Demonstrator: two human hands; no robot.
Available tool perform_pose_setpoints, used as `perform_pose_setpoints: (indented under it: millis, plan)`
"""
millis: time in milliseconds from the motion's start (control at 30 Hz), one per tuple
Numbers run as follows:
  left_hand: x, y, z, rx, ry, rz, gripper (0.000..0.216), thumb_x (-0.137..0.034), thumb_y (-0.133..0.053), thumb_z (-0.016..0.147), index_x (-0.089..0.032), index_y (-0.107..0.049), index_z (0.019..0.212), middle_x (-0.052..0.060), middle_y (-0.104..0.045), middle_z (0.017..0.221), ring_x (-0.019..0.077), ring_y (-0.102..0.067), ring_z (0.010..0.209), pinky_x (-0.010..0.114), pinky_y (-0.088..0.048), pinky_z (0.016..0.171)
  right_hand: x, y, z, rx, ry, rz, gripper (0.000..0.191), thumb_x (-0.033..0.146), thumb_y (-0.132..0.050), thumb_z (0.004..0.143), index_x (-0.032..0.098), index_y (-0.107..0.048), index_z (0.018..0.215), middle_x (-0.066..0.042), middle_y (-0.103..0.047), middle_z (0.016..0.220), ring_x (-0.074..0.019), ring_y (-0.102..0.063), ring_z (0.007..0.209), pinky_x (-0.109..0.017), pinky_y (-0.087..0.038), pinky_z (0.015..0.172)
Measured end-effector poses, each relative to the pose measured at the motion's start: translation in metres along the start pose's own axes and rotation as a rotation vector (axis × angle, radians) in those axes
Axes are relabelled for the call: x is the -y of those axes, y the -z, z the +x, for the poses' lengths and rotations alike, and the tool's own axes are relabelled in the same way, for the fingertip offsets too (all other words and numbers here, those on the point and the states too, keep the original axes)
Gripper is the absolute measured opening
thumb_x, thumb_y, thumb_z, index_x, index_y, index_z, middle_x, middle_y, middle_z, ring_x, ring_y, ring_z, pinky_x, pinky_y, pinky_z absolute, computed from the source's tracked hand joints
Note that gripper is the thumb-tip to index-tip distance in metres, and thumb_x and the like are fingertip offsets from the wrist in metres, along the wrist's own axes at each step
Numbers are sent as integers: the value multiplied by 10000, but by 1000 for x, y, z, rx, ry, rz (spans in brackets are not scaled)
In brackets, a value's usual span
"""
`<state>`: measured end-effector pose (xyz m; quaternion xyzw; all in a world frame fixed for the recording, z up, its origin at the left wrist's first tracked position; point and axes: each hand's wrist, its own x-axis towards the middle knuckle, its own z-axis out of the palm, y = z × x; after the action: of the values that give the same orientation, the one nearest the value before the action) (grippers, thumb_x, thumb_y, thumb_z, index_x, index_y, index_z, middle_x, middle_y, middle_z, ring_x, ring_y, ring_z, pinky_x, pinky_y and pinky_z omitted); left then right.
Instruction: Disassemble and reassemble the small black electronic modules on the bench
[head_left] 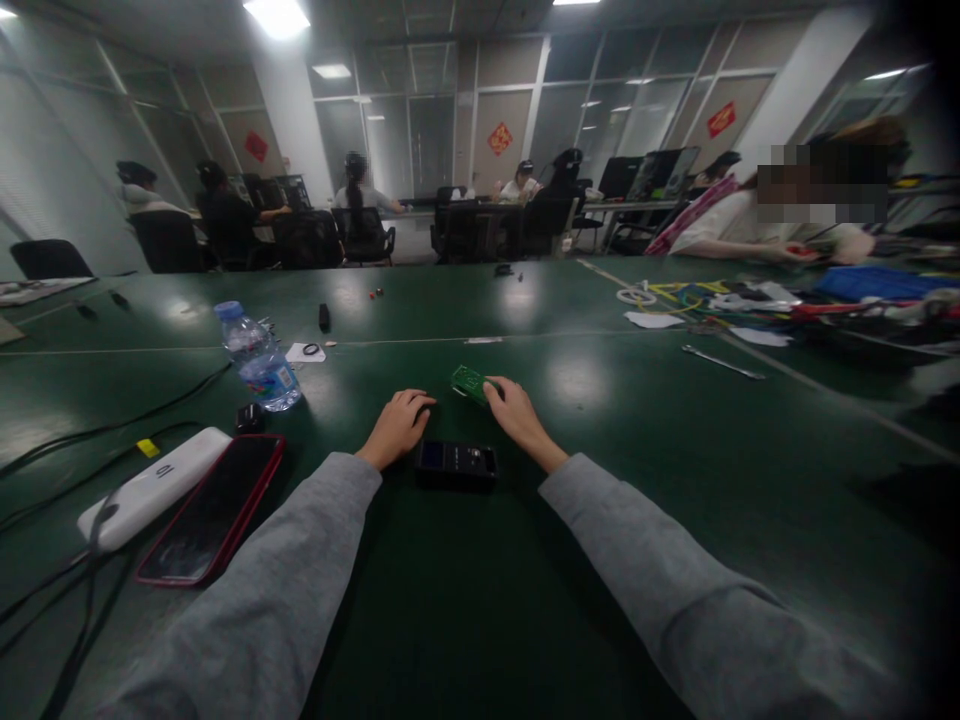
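My right hand reaches forward on the green table, and its fingertips pinch the near edge of a small green circuit board, which is tilted up off the surface. My left hand rests palm down on the table with its fingers curled loosely and nothing in it. Between my wrists lies a small black device with a dark screen. Both my arms are in grey sleeves.
At my left lie a phone in a red case, a white power bank with cables, a small black block and a water bottle. A metal tool and cluttered cables lie at right beside a seated person. More people sit at far tables.
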<state>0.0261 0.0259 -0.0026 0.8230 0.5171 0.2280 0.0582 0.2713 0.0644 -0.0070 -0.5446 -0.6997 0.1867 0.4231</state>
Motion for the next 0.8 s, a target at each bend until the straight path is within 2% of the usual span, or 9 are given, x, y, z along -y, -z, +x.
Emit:
perform_pose_setpoints:
  millis: [100,167,267,367,500,567,633,733,800]
  plan:
    - [0,0,0,0,-6,8,312,-288,-426,972,-212,-593,1224,89,-566,1302,233,-491,1240,439,-430,1047,-6,-2,2,-75,-44,-86,348,410,-428,956,182,-679,1034,-114,-655,1067,-277,-569,1063,-482,-424,979]
    - [0,0,0,0,-11,14,315,-294,-422,974,-206,-591,1224,89,-566,1303,234,-490,1240,439,-428,1048,-6,-3,1,-112,-33,-53,420,494,-426,959,176,-649,1117,-119,-648,1058,-273,-581,1029,-471,-447,953]
    - [0,-1,1,0,-11,20,318,-293,-425,972,-198,-591,1227,92,-565,1303,236,-490,1235,437,-431,1044,-1,-4,-3,-121,71,-51,605,567,-583,869,134,-545,1290,-152,-610,1157,-290,-566,1075,-458,-457,957]
    - [1,-2,1,3,-3,19,318,-298,-426,973,-203,-593,1226,92,-563,1303,238,-486,1239,441,-434,1041,6,-2,-6,-49,150,-91,548,429,-662,841,154,-540,1299,-142,-586,1242,-288,-547,1143,-450,-447,990]
    - [1,-1,0,6,5,8,325,-309,-423,976,-202,-590,1233,94,-559,1306,237,-485,1240,447,-441,1033,-1,23,-10,91,135,-52,421,281,-653,847,203,-578,1254,-81,-639,1174,-247,-616,1035,-417,-498,916]
    - [0,-1,0,4,1,4,325,-306,-424,976,-198,-591,1233,95,-558,1307,236,-484,1240,444,-441,1035,-18,53,-12,128,99,-58,423,275,-665,846,215,-584,1257,-69,-654,1146,-240,-632,999,-399,-511,879]
    - [-1,0,0,4,2,3,323,-299,-425,975,-193,-595,1228,95,-559,1307,237,-484,1240,445,-439,1037,-43,99,-16,90,18,-143,425,273,-694,832,195,-604,1240,-96,-661,1124,-253,-636,976,-399,-509,859]
    - [-2,1,-1,11,7,3,323,-297,-429,972,-191,-598,1227,96,-558,1309,242,-484,1240,450,-441,1035,-82,193,-32,-74,-161,-333,464,226,-753,789,135,-622,1225,-181,-656,1114,-262,-634,919,-395,-495,790]
    - [-2,2,-1,11,2,2,322,-298,-429,972,-195,-598,1227,94,-557,1311,244,-482,1243,451,-443,1033,-98,255,-51,-194,-242,-423,436,281,-763,789,133,-654,1184,-217,-658,1075,-246,-630,806,-406,-474,688]
